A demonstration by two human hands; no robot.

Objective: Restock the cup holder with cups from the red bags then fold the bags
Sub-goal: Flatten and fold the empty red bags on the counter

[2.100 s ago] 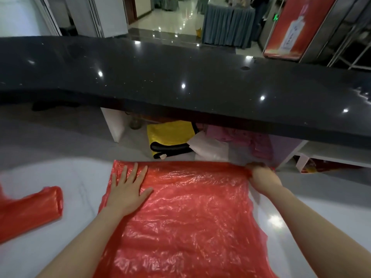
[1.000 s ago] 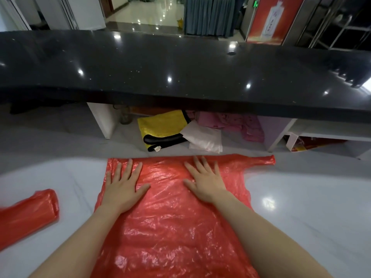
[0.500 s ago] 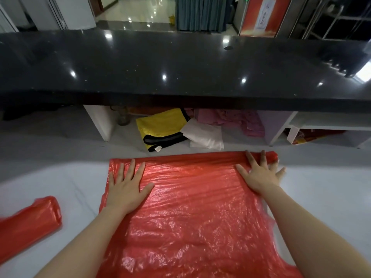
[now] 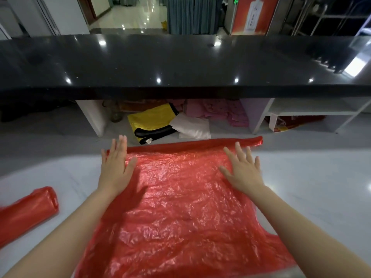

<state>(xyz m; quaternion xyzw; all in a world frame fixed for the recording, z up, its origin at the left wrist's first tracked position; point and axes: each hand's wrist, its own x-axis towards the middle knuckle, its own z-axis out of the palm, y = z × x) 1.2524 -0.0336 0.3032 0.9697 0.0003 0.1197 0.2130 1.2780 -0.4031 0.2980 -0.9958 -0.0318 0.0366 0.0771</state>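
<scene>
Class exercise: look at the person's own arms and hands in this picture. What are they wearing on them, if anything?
Nothing shows on either. The left hand and right hand are bare, with no gloves, rings, watch or bracelets visible. Both forearms are uncovered right down to the picture's lower edge, so no sleeve appears. The fingernails look short and unpainted.

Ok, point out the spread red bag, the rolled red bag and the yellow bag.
spread red bag [image 4: 180, 207], head view, crinkled middle between the hands
rolled red bag [image 4: 26, 211], head view, middle of the roll
yellow bag [image 4: 150, 119], head view, its yellow face
</scene>
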